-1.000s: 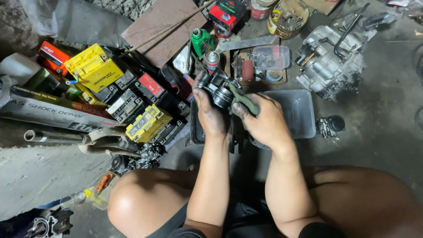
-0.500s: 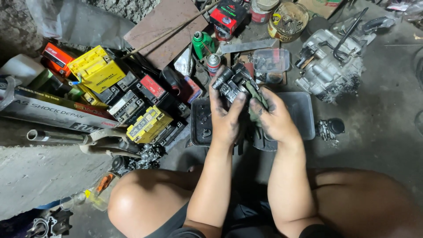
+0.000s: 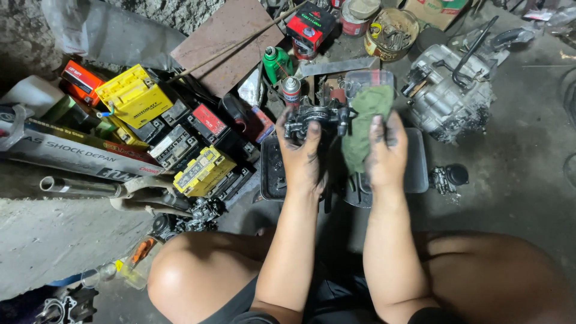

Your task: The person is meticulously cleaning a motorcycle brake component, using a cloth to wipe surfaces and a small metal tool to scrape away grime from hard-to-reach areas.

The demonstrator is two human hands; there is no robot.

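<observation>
Left hand (image 3: 305,157) grips dark metal carburetor (image 3: 317,117), fingers wrapped around its near side, thumb on top. Right hand (image 3: 386,155) holds green rag (image 3: 367,123) (grimy fingers pressed flat against cloth), rag touching carburetor's right side. Both held above grey metal tray (image 3: 418,171) on concrete floor. Engine block (image 3: 449,96) far right. Yellow battery (image 3: 134,96) and other batteries piled left. Green oil bottle (image 3: 276,62) and spray can (image 3: 291,91) just beyond hands.
</observation>
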